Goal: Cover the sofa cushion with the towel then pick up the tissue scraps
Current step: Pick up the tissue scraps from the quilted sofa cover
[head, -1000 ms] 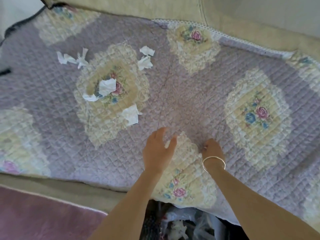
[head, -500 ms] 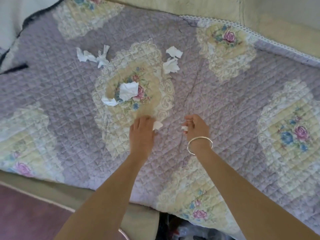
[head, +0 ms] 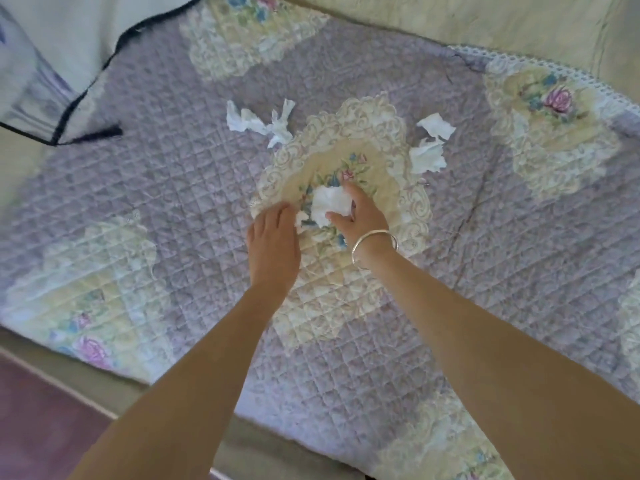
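The quilted lilac towel [head: 173, 188] with cream floral medallions lies spread over the sofa cushion. On the middle medallion my right hand [head: 362, 216], with a bangle at the wrist, closes thumb and fingers around a large white tissue scrap [head: 329, 202]. My left hand [head: 273, 242] sits just to its left, fingers curled, with a small scrap [head: 300, 219] showing at its fingertips. Loose scraps remain farther back: a twisted pair [head: 263, 124] on the left and two pieces [head: 429, 157] on the right.
The beige sofa back [head: 519, 26] runs along the top. A white cloth with dark piping [head: 52, 64] lies at the upper left corner. The sofa's front edge [head: 114, 389] and a purple rug [head: 34, 431] are at the lower left.
Both hands moved farther back from the scrap near the medallion's front edge. That scrap is gone from the towel, and my right hand now grips the large scrap on the flower.
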{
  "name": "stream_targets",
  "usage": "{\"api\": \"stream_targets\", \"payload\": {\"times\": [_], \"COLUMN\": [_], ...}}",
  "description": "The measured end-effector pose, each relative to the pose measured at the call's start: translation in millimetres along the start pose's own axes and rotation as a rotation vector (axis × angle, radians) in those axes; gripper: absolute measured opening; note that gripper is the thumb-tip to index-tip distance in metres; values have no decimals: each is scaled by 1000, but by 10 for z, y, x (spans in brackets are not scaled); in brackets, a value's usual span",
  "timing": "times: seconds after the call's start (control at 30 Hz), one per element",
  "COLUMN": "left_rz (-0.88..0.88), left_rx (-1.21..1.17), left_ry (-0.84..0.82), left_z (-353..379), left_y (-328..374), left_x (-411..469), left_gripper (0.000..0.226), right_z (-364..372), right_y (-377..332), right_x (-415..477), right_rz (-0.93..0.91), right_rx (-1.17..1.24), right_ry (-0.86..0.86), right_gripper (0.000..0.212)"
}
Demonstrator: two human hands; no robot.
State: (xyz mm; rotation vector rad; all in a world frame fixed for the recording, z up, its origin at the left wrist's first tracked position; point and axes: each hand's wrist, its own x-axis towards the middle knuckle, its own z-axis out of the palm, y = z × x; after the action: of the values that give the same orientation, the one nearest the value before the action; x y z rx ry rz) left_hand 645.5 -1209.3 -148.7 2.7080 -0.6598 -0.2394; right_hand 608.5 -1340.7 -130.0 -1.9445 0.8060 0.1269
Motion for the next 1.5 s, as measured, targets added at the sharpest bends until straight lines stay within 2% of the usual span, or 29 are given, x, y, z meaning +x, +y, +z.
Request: {"api": "stream_targets", "payload": {"times": [0.07, 0.13, 0.17, 0.27, 0.4, 0.57, 0.67, 0.73, 0.83, 0.93, 1.0, 1.1, 1.2, 1.33, 1.4, 1.43, 1.5], "left_rz": [9, 7, -7, -62, -29, 9, 23, 9, 64, 75, 79, 87, 71, 86, 89, 86, 80], "left_rx": [-58, -106, -122, -180, -238, -133, 10, 104, 220, 308, 309, 289, 229, 197, 156, 126, 53], "left_ry": [29, 26, 25, 46, 70, 27, 7, -13, -13, -27, -40, -28, -38, -41, -22, -2, 45], "left_z": [-16, -27, -33, -49, -18, 112, 179, 196, 202, 218, 256, 326, 368, 382, 373, 370, 343], "left_y": [-7, 2, 1, 0, 68, 151, 188, 218, 265, 289, 285, 271, 270, 230, 210, 203, 182], "left_x": [22, 38, 44, 58, 59, 69, 74, 116, 202, 286, 311, 356, 393, 388, 403, 413, 424], "left_gripper": [38, 39, 38, 28, 18, 28, 30, 30, 18, 23, 26, 28, 27, 24, 13, 8, 16], "right_z": [108, 158, 167, 112, -250, -742, -815, -785, -777, -860, -972, -1111, -1115, -937, -769, -660, -378], "right_y": [-59, -73, -65, -45, -7, 165, 213, 255, 259, 199, 195, 226, 257, 197, 109, 54, -41], "right_x": [109, 175, 198, 229, 299, 428, 503, 570, 643, 717, 804, 993, 1152, 1202, 1181, 1150, 1035], "right_rz": [-13, -34, -31, 30, 156, 220, 252, 237, 164, 119, 166, 225, 232, 110, 2, -39, -82], "right_rx": [-71, -107, -98, -74, -131, -81, -116, -160, -167, -192, -168, -144, -163, -270, -247, -223, -167], "right_ry": [5, 107, 165, 264, 378, 541, 391, 324, 404, 498, 559, 534, 417, 484, 455, 426, 375], "right_gripper": [48, 28, 24, 29, 37, 9, 45, 42, 25, 38, 43, 22, 39, 27, 28, 30, 44]}}
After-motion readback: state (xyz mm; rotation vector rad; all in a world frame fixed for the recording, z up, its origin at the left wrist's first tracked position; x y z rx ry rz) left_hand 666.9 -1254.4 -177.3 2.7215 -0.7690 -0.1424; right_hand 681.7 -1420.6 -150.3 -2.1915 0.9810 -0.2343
